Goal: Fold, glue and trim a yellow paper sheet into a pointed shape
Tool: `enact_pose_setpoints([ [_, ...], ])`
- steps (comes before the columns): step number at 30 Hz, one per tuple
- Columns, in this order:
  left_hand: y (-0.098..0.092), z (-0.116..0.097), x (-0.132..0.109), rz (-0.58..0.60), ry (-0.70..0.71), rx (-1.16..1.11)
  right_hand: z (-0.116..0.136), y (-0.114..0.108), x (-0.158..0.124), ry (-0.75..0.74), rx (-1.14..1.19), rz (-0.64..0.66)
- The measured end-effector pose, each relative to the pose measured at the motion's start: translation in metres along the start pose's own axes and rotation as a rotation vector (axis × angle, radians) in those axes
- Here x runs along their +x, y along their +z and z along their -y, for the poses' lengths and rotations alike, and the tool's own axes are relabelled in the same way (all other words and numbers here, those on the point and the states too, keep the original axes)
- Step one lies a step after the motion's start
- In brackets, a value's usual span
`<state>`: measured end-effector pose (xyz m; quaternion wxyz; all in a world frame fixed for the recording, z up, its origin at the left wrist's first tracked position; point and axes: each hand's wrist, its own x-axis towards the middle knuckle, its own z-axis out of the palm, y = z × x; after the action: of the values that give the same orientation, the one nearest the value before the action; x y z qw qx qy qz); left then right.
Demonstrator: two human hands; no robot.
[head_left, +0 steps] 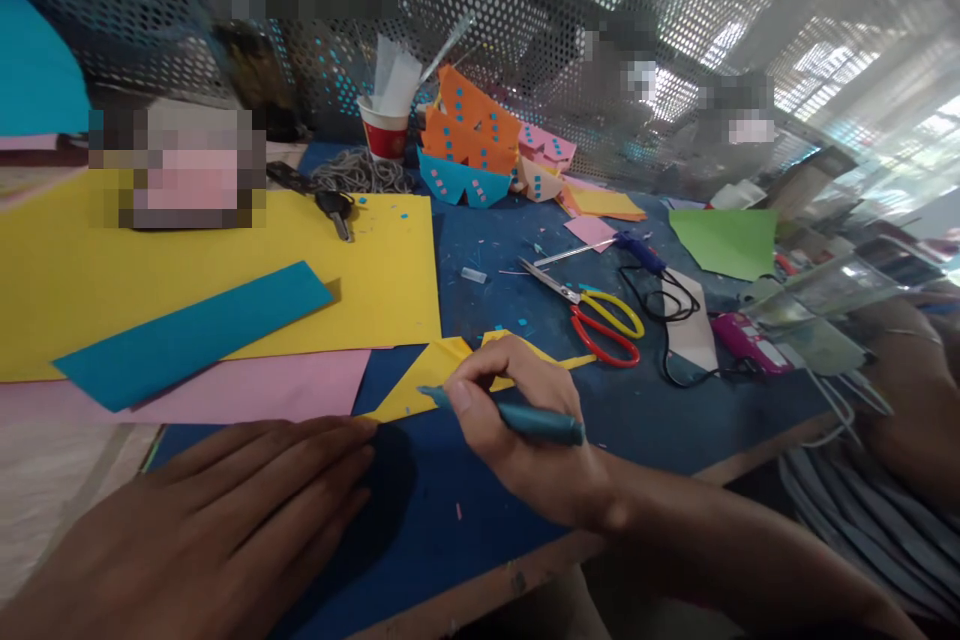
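Observation:
My right hand point(517, 420) is closed around a teal marker pen point(541, 422). The pen's tip points left and rests on or just above a cut yellow paper piece point(420, 380), which lies on the blue table point(420, 540). Part of that piece is hidden under my right fingers. Stretched out flat, my left hand point(262, 500) has its fingertips at the left tip of the yellow piece. Scissors point(574, 295) with one yellow and one red handle lie half open beyond my right hand.
A yellow sheet point(375, 270) bears a blue paper strip point(202, 335) and keys point(336, 210). Folded paper shapes point(465, 180) stand at the back near a red-and-white cup point(386, 128). A corded glue gun point(641, 252) lies right. A person's arm point(900, 370) is at far right.

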<state>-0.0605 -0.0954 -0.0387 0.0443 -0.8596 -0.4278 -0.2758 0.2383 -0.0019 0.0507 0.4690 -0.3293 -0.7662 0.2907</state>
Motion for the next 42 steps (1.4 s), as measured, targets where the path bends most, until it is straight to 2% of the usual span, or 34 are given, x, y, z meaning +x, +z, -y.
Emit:
enact_pose_setpoints([
  [3, -0.008, -0.003, 0.019, -0.034, 0.091, 0.072, -0.003, -0.004, 0.002, -0.060, -0.006, -0.005],
  [7, -0.019, -0.005, 0.039, 0.022, 0.121, 0.103, -0.009, -0.007, 0.007, -0.135, -0.043, -0.044],
  [10, -0.025, -0.004, 0.050, -0.066, 0.144, 0.111, -0.010, -0.016, 0.014, -0.130, -0.023, -0.106],
  [12, -0.027, -0.003, 0.054, -0.094, 0.166, 0.116, -0.007, -0.028, 0.019, -0.100, 0.020, -0.124],
  [15, -0.028, -0.001, 0.052, -0.053, 0.160, 0.107, -0.005, -0.054, 0.029, -0.051, 0.076, -0.139],
  [20, -0.028, 0.003, 0.051, -0.051, 0.068, 0.097, -0.022, -0.093, 0.044, -0.125, 0.053, -0.258],
  [23, -0.034, 0.011, 0.074, -0.059, 0.062, 0.120, -0.040, -0.105, 0.051, -0.158, -0.022, -0.253],
  [25, -0.037, 0.018, 0.101, -0.011, 0.028, 0.129, -0.052, -0.108, 0.053, -0.156, -0.064, -0.187],
  [26, -0.036, 0.022, 0.118, -0.025, -0.028, 0.132, -0.058, -0.107, 0.054, -0.150, -0.074, -0.153],
  [29, -0.019, 0.037, 0.169, 0.035, -0.116, 0.057, -0.073, -0.102, 0.054, -0.125, -0.060, -0.100],
  [32, 0.015, 0.055, 0.214, 0.094, -0.099, 0.010, -0.085, -0.098, 0.051, -0.108, -0.055, -0.107],
  [34, 0.038, 0.067, 0.235, 0.138, -0.094, -0.030, -0.090, -0.097, 0.048, -0.095, -0.060, -0.105],
  [36, 0.055, 0.077, 0.247, 0.174, -0.099, -0.073, -0.094, -0.098, 0.046, -0.076, -0.066, -0.091],
  [38, 0.064, 0.084, 0.253, 0.198, -0.115, -0.122, -0.096, -0.099, 0.045, -0.057, -0.072, -0.070],
  [42, 0.066, 0.091, 0.253, 0.193, -0.193, -0.229, -0.099, -0.098, 0.049, -0.027, -0.054, -0.045],
])
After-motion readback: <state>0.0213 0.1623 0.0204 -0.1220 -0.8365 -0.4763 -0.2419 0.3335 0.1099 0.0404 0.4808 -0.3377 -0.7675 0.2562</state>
